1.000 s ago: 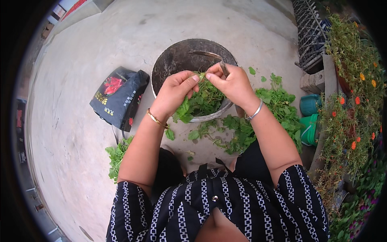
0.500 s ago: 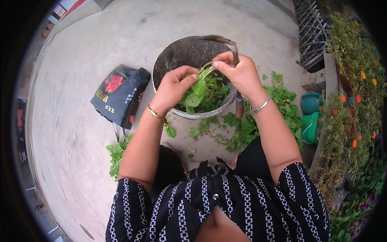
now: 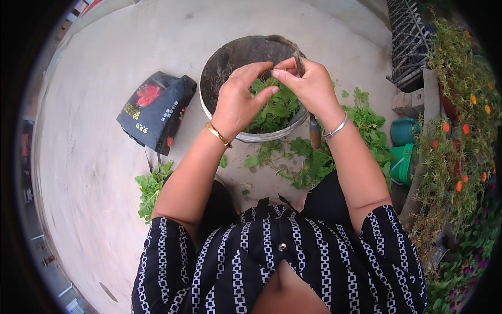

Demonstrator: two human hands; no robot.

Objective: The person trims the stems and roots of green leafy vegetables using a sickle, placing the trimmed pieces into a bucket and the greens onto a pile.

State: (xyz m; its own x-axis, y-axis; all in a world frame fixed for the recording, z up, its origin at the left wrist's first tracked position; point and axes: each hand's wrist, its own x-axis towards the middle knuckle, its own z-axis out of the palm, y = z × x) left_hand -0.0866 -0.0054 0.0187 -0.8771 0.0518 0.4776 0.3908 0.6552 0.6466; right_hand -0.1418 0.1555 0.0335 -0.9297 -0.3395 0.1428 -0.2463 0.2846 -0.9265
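Observation:
Over the bucket (image 3: 209, 111), my left hand (image 3: 238, 97) has its thumb apart from its fingers, its fingertips close to those of the right. My right hand (image 3: 311, 86) is closed. A sickle (image 3: 314, 133) runs through it, the curved blade above the fingers and the wooden handle below the palm. Thumb and forefinger of that hand pinch together near a bit of stem, too small to make out well. Cut leafy greens (image 3: 280, 107) fill part of the dark bucket right under both hands.
More leafy greens (image 3: 366, 125) lie on the concrete to the right, with a small bunch (image 3: 150, 194) at the left. A black printed bag (image 3: 157, 112) stands left of the bucket. Green pails (image 3: 401, 163), a brick block (image 3: 408, 103) and flowering plants (image 3: 460, 131) line the right side.
My left hand has let go of the leafy stem and spread its fingers. The leaves held between the hands are now down in the bucket. The sickle has shifted slightly with my right hand.

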